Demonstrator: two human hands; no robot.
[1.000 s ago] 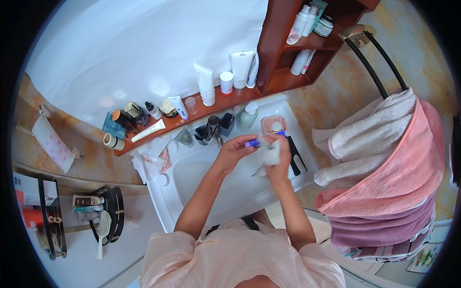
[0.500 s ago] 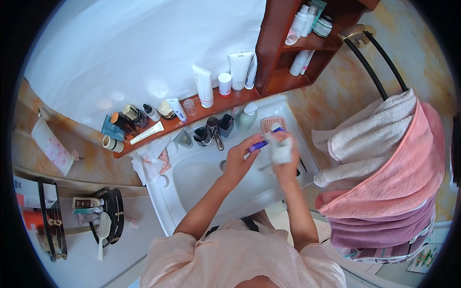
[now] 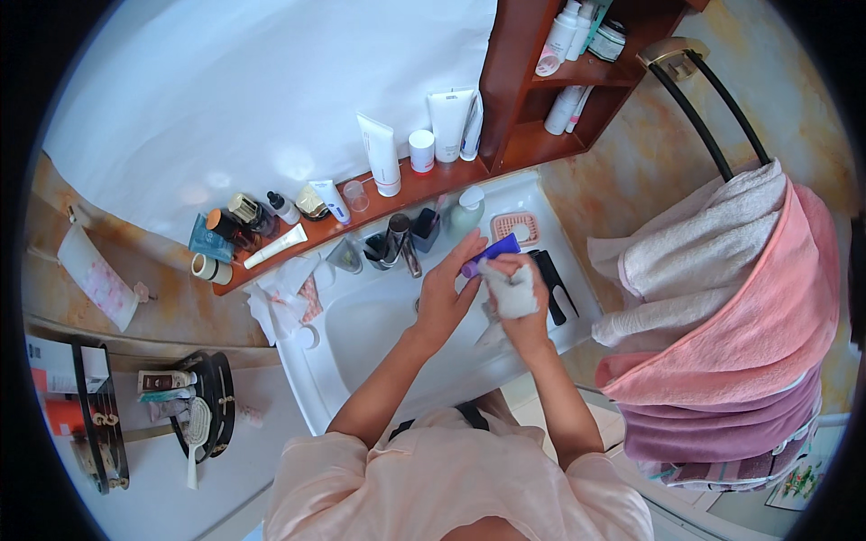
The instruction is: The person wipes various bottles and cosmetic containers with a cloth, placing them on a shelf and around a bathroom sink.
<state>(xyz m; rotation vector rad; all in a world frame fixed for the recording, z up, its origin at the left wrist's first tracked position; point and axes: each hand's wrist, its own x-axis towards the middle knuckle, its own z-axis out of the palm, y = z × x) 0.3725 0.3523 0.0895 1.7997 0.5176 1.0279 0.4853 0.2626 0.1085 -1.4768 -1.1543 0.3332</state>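
Observation:
Over the sink's right half, my left hand (image 3: 442, 293) grips a small purple tube (image 3: 498, 252) near its lower end, the fingers extended along it. My right hand (image 3: 530, 326) is closed round a crumpled white cloth (image 3: 512, 296), perhaps a wipe, and presses it against the tube's side. A loose end of the cloth hangs below the hand. Beside my right hand, on the sink's rim, lies a long black object (image 3: 552, 287) with a forked end. Just beyond the hands sits a pink soap dish (image 3: 515, 228) with something white in it.
Behind the white sink (image 3: 356, 356) stand the tap (image 3: 402, 243), dark cups and a pump bottle (image 3: 468, 210). Tubes and bottles line a brown wooden shelf (image 3: 406, 197). Towels (image 3: 713, 316) hang at the right. Crumpled tissues (image 3: 271, 302) lie at the sink's left corner.
My right hand has moved slightly left and down, bringing the cloth onto the tube. More of the tube and the black object now show.

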